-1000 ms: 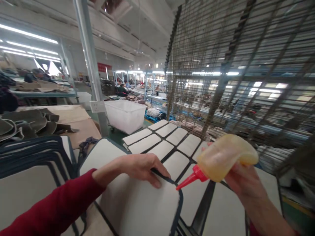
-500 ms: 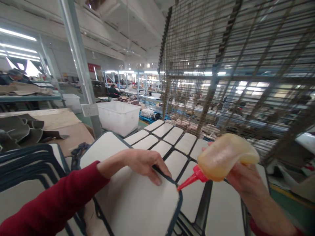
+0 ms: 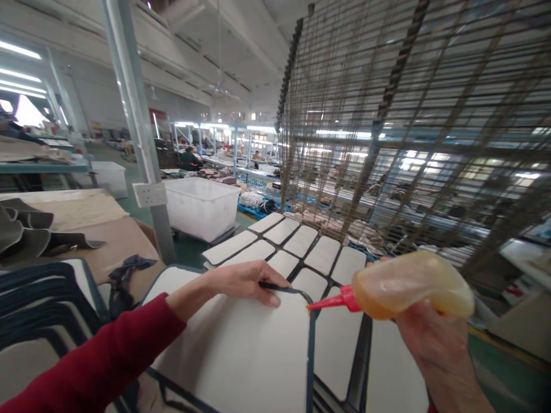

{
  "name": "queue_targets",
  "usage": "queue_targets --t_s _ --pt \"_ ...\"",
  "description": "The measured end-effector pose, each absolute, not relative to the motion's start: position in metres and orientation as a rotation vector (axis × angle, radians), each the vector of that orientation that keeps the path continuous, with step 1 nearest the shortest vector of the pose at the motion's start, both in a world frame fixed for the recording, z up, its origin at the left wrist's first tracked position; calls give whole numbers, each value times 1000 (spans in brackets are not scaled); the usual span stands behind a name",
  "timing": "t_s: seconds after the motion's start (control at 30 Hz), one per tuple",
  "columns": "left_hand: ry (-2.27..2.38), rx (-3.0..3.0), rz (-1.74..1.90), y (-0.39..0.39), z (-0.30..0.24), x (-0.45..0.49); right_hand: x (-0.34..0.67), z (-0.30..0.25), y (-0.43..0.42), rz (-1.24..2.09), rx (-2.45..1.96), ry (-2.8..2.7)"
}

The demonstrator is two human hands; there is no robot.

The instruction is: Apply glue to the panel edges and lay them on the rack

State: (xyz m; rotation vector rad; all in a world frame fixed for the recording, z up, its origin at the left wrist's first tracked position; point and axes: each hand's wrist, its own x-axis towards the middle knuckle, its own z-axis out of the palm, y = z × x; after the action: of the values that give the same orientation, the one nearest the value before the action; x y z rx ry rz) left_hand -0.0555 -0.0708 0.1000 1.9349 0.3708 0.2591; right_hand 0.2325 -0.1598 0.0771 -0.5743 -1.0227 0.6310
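Observation:
My left hand (image 3: 249, 284) pinches the far edge of a pale panel with a dark blue border (image 3: 253, 350), thumb on its face. In my right hand (image 3: 430, 338) lies a squeeze bottle (image 3: 413, 285) of amber liquid, tipped nearly level, its red nozzle (image 3: 331, 300) pointing left. The nozzle tip meets the panel's upper right corner, at or very close to the border. Beneath and beyond, rows of smaller pale panels with dark edges (image 3: 297, 241) are laid out. The fingers behind the bottle are mostly hidden.
A stack of dark-edged panels (image 3: 47, 304) stands at the left. Behind are a metal post with a socket box (image 3: 148, 195) and a white plastic bin (image 3: 200, 207). A large wire rack (image 3: 387, 115) leans over the right side. People sit farther back.
The bottle has tilted closer to level and its nozzle tip has moved up along the panel's corner. The held panel has turned slightly, and the view has shifted a little.

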Motion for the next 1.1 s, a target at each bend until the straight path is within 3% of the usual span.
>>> queue_targets --t_s 1.1 --pt "450 1584 248 -47 90 -49 249 54 -167 798 -687 -971"
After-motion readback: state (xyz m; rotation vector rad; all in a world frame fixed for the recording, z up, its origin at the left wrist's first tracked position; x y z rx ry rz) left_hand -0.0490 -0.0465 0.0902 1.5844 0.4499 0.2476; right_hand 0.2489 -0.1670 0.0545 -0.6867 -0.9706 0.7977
